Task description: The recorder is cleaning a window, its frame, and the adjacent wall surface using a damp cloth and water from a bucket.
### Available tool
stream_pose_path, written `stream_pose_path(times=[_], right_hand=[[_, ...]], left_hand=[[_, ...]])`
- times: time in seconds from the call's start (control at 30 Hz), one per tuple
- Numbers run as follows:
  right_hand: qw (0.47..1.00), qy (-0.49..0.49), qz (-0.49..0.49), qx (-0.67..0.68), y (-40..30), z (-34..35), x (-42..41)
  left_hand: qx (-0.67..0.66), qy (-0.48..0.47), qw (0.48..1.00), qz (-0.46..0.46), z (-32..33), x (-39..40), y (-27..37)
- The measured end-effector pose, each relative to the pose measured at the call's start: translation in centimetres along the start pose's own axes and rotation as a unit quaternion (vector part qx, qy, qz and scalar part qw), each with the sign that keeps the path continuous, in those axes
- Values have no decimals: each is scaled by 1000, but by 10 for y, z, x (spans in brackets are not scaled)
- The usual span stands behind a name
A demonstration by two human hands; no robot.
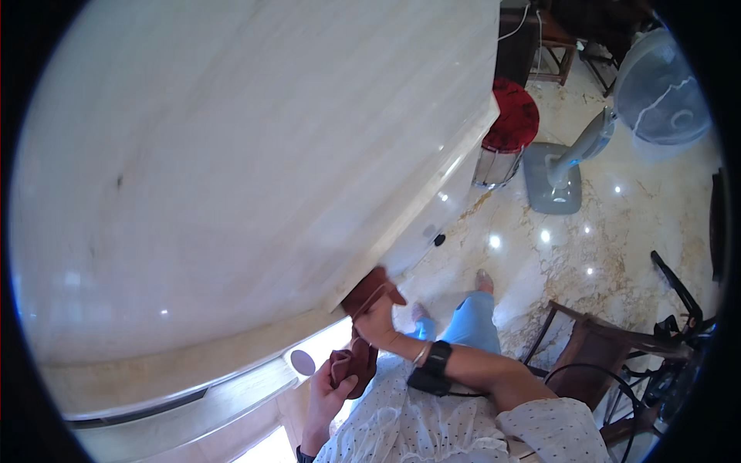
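My right hand (376, 324), with a black band on the wrist, holds a reddish-brown cloth (365, 292) at the corner of a large, pale, polished stone-like surface (231, 173). Lower and to the left, my left hand (333, 390) grips a bunched reddish-brown cloth (353, 367). Whether the two cloth parts are one piece cannot be told, as my right hand covers the space between them. Parts of the fingers of both hands are hidden in the folds.
A red-topped stool (510, 118) stands beyond the surface's edge, beside a grey pedestal fan (553, 179). A dark chair (596, 353) with a black cable (619, 376) is at the lower right. My feet are on the veined marble floor (538, 260). A pale ledge (185, 408) runs along the lower left.
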State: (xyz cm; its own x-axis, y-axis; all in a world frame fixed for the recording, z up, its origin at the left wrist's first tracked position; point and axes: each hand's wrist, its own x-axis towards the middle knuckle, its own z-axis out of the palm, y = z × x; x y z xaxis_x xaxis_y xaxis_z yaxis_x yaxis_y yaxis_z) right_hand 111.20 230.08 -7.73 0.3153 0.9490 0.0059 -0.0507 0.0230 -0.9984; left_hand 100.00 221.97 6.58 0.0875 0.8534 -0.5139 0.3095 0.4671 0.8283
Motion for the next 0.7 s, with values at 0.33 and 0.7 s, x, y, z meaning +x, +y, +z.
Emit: stream_pose_path(times=[0.33, 0.7], right_hand=[[961, -133, -157, -184, 8, -20, -10], [983, -103, 120, -92, 39, -9, -3]], left_hand=[[58, -64, 996, 0, -45, -11, -19], [118, -113, 987, 11, -55, -6, -29]])
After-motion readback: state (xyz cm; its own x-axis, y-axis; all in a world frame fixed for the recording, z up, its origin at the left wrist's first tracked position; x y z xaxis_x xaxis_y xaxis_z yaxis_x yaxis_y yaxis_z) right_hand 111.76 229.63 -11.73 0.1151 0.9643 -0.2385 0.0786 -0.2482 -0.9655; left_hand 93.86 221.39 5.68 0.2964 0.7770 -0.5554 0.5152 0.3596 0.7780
